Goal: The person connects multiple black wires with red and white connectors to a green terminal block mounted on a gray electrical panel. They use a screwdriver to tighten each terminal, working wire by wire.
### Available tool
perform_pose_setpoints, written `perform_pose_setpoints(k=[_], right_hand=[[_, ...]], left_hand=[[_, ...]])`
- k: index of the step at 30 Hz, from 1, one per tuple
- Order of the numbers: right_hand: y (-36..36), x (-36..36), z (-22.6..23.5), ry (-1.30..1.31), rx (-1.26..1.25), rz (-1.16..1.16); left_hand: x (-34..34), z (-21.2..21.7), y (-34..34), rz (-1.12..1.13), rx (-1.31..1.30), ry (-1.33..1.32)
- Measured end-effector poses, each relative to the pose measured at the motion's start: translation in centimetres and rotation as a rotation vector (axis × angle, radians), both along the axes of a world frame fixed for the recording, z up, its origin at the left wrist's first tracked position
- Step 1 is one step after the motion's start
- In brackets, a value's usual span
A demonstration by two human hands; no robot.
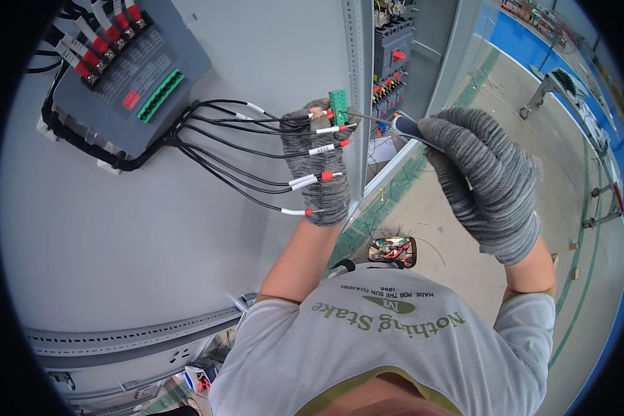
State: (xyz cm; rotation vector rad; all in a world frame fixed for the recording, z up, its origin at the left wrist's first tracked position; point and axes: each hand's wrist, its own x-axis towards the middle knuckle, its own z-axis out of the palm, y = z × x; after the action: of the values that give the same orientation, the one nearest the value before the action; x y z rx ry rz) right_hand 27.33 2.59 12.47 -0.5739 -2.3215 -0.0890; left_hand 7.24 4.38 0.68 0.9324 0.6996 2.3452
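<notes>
Green plug: the small green terminal connector is pinched at the fingertips of the left hand, held up against the grey cabinet panel, just beside the vertical frame post.
Screwdriver: the right hand has its fingers curled shut round the handle of a slim screwdriver, whose shaft reaches across to the green connector.
Wires: several black wires with white sleeves and red ferrules fan across the left palm; most red tips hang free beside the glove, apart from the connector. Whether the topmost is already seated I cannot tell.
Progress: judging by the loose ferrules, wiring of this plug looks barely begun, with nearly all leads left to fit.
Source: the wires run back to a grey module mounted on the panel, carrying another green connector.
Pose: both hands wear grey knit gloves; the left forearm rises straight up, the right is bent inward, wrist cocked toward the plug.
</notes>
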Motion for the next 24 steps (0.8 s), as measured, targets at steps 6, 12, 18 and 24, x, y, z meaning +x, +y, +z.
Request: perform_pose_setpoints(k=[6, 12, 18, 24], right_hand=[[0.0, -1.8, 0.1, -0.107, 0.139, 0.138], [-0.2, -1.8, 2.0, -0.225, 0.16, -0.087], [-0.2, -2.2, 1.9, -0.163, 0.226, -0.012], [0.1, -2.3, 1.4, -0.143, 0.234, -0.059]], left_hand=[[-0.2, -0.2, 0.6, 0.104, -0.027, 0.066], [-0.4, -0.7, 0.8, 0.074, 0.074, 0.03], [0.1, 0.0, 0.5, 0.118, 0.031, 0.041], [-0.3, 0.1, 0.7, 0.003, 0.067, -0.019]])
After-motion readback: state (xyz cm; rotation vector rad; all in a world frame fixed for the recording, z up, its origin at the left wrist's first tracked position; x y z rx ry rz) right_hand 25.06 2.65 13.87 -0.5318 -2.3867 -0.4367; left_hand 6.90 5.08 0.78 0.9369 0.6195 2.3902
